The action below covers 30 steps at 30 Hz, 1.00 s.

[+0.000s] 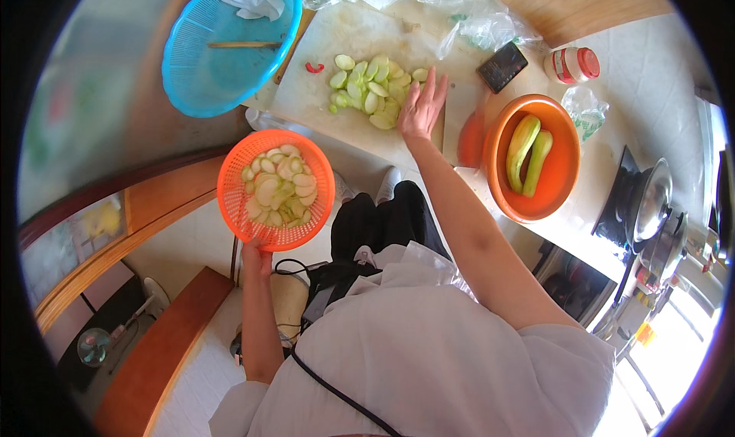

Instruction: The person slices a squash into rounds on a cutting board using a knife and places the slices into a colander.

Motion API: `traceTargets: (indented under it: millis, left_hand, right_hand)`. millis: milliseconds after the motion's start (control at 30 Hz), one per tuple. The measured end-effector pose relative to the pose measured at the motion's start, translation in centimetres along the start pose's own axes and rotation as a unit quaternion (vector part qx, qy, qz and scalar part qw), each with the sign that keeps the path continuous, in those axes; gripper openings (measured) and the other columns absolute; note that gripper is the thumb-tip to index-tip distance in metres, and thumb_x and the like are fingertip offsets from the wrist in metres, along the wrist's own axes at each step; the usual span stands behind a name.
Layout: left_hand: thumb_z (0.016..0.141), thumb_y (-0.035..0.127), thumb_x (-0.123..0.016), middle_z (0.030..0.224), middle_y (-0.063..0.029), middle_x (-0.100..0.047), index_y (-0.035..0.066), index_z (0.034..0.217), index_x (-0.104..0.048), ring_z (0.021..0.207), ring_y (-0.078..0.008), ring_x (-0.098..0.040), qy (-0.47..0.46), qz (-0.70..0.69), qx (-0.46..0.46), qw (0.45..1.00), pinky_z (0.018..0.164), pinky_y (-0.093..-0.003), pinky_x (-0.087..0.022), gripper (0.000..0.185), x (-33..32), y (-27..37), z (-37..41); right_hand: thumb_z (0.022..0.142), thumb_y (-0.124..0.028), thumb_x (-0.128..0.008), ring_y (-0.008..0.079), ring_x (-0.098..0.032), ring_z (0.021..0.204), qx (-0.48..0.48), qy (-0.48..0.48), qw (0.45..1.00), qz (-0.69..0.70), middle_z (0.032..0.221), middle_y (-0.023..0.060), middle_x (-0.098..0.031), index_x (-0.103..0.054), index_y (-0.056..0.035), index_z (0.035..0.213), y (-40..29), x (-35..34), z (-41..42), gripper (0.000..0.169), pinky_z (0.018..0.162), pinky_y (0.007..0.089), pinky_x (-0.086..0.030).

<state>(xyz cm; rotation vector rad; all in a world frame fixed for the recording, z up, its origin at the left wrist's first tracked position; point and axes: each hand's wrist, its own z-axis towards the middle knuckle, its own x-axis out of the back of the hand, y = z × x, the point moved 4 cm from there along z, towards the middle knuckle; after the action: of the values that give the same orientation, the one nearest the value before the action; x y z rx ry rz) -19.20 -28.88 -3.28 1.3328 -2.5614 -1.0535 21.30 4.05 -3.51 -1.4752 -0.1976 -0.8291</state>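
Note:
My left hand [258, 258] grips the rim of an orange plastic colander [229, 204], held off the counter's front edge. Pale green vegetable slices [281, 187] lie in it. My right hand [424, 108] is open, its fingers stretched out at the right side of a heap of similar slices [367, 86]. That heap rests on a white cutting board [304, 101]. Right of the hand lies a wide metal cleaver blade [464, 118], which mirrors something orange. Further right, an orange bowl [565, 193] holds two peeled-looking green gourds [523, 152].
A blue plastic basket [189, 81] with a white cloth and a stick stands at the left. Clear plastic bags [488, 23], a dark phone-like device [502, 67] and a red-lidded jar [571, 65] are at the back. A pan [652, 201] sits on the right.

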Motion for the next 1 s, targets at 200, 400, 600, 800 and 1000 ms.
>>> traceTargets:
  millis: [200,400,600,800,1000]
  left_hand:
    - [0.073,-0.013,-0.043,0.142,-0.0210,-0.053,-0.007,0.144,-0.041,0.130,-0.0355,-0.057,-0.034,0.052,0.045,0.997,0.108,-0.0473,-0.051,0.071,-2.8,-2.3,3.3]
    - [0.071,-0.014,-0.045,0.139,-0.0184,-0.057,-0.006,0.141,-0.045,0.125,-0.0334,-0.060,-0.061,0.086,0.085,0.991,0.102,-0.0438,-0.054,0.070,-2.7,-7.0,7.4]
    - [0.071,-0.013,-0.047,0.122,-0.0142,-0.064,-0.004,0.130,-0.055,0.108,-0.0277,-0.065,-0.089,0.097,0.097,0.987,0.089,-0.0379,-0.056,0.061,-5.9,-10.1,8.5]
    - [0.070,-0.013,-0.047,0.115,-0.0122,-0.065,-0.004,0.125,-0.058,0.099,-0.0250,-0.065,-0.101,0.090,0.112,0.984,0.083,-0.0349,-0.055,0.056,-7.6,-12.7,9.8]
    - [0.071,-0.010,-0.048,0.126,-0.0145,-0.064,-0.003,0.133,-0.054,0.114,-0.0278,-0.064,-0.137,0.072,0.085,0.984,0.095,-0.0389,-0.054,0.063,-7.7,-15.2,11.2]
  right_hand:
    - [0.094,-0.036,-0.061,0.0406,-0.027,0.149,0.001,-0.022,0.997,-0.076,0.154,0.0206,-0.041,-0.059,-0.0153,0.142,-0.6,-1.1,2.3,0.052,0.124,0.0518,-0.017]
    - [0.083,-0.030,-0.070,0.0362,-0.045,0.130,0.071,0.014,0.993,-0.088,0.130,0.0140,-0.057,-0.076,-0.0141,0.109,-0.5,-1.1,1.6,0.031,0.113,0.0500,-0.033]
    - [0.077,-0.023,-0.069,0.0368,-0.048,0.118,0.074,0.016,0.991,-0.109,0.119,0.0134,-0.059,-0.076,-0.0130,0.098,-0.6,-0.8,0.3,0.024,0.107,0.0482,-0.038]
    - [0.074,-0.018,-0.068,0.0364,-0.050,0.112,0.117,0.000,0.988,-0.102,0.110,0.0122,-0.061,-0.074,-0.0117,0.090,-1.0,-0.4,-1.5,0.018,0.102,0.0480,-0.041]
    - [0.071,-0.012,-0.066,0.0367,-0.054,0.101,0.175,-0.036,0.981,-0.068,0.107,0.0130,-0.062,-0.071,-0.0110,0.085,-1.9,0.0,-4.7,0.014,0.091,0.0478,-0.045]
